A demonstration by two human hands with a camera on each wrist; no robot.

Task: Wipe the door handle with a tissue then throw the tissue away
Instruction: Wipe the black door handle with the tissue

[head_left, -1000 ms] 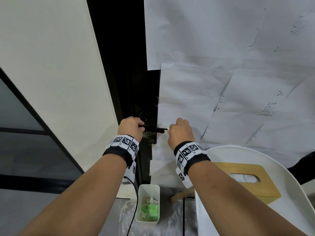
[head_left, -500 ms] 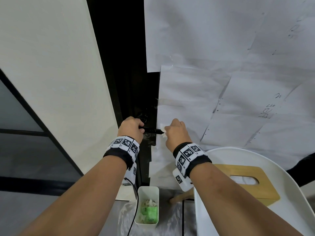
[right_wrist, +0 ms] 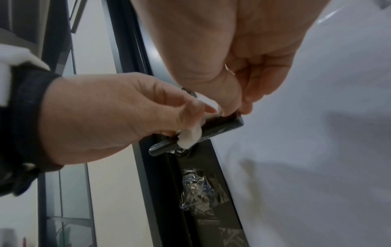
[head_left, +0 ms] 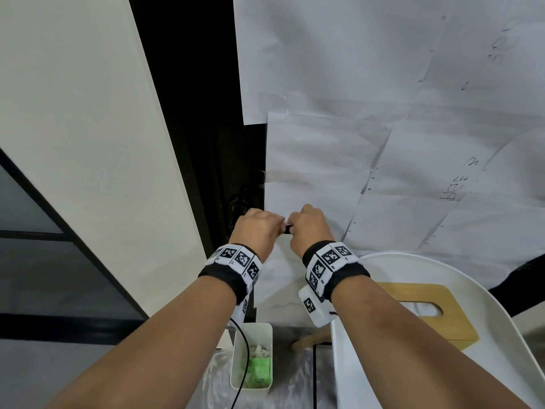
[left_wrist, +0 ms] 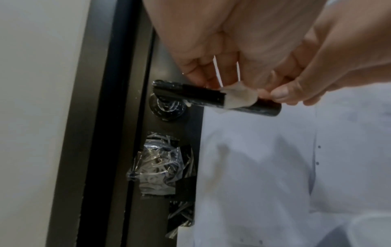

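Note:
The black lever door handle [head_left: 287, 230] sticks out to the right from the dark door edge. A small white tissue [right_wrist: 190, 137] is wrapped over the middle of the handle [right_wrist: 224, 125]. My left hand [head_left: 259, 228] pinches it there between thumb and fingers. My right hand [head_left: 306, 228] pinches the handle's free end between thumb and fingertips [right_wrist: 246, 100]. In the left wrist view the tissue [left_wrist: 239, 98] covers part of the lever [left_wrist: 201, 95]. The hands nearly touch and hide most of the handle from above.
A white bin [head_left: 250, 332] holding crumpled tissue and a green wrapper stands on the floor below. A wooden tissue box [head_left: 424, 320] lies on a white seat [head_left: 486, 305] at right. Paper sheets [head_left: 383, 143] cover the door. Crinkled plastic and tape [left_wrist: 160, 167] cover the lock under the handle.
My left hand slid right along the handle to meet the right hand. The tissue, earlier at the right hand's fingers, now sits under the left hand's fingers.

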